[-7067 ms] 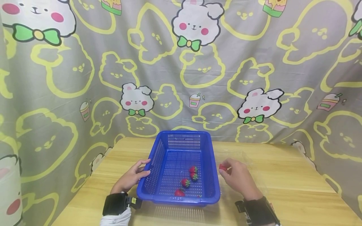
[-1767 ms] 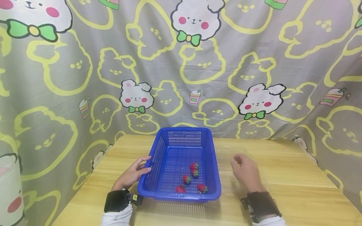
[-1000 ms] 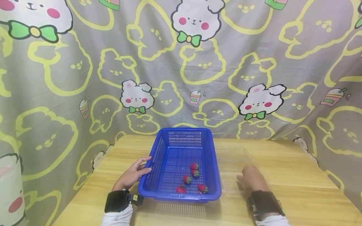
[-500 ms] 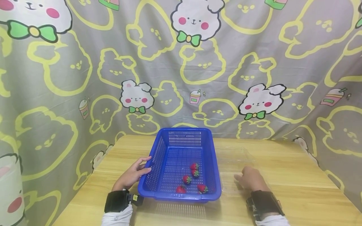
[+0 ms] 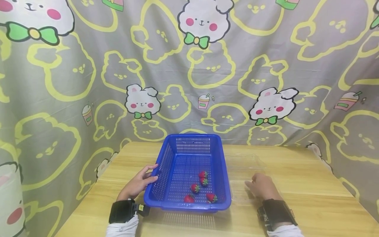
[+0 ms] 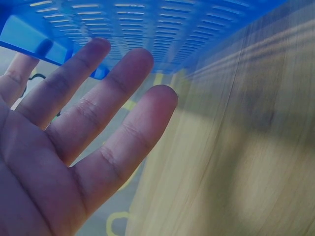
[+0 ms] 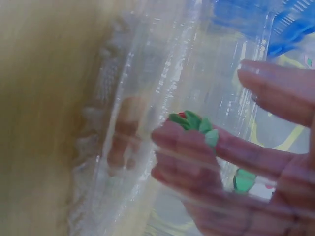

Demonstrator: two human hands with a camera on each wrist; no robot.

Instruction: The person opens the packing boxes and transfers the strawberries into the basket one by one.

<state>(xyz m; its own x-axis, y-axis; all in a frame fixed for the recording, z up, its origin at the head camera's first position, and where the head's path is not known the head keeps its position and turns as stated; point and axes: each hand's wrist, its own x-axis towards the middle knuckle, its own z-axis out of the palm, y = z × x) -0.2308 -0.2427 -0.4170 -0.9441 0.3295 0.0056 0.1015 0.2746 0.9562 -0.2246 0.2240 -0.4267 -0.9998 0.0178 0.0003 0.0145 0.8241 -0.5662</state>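
Note:
A blue plastic basket point(image 5: 222, 171) stands mid-table with several strawberries point(image 5: 195, 188) on its floor, mostly toward the near right. My left hand point(image 5: 137, 185) steadies its left side, fingers extended; the left wrist view shows the fingers point(image 6: 147, 130) straight beside the slotted wall. My right hand point(image 5: 262, 187) is low over a clear plastic container point(image 5: 244, 161) right of the basket. In the right wrist view, its curled fingers point(image 7: 189, 152) hold a strawberry point(image 7: 194, 123), mostly hidden, with green leaves and a bit of red showing. The thumb stands apart.
The light wooden table point(image 5: 311, 184) extends on both sides of the basket. A grey curtain point(image 5: 177, 72) with cartoon rabbits hangs behind and around it. The container's see-through walls are hard to make out from the head view.
Seven seconds ago my right hand held a strawberry beside the basket. Since then it has moved right and down over the container. A near-right strawberry in the basket shows more fully. My left hand stays.

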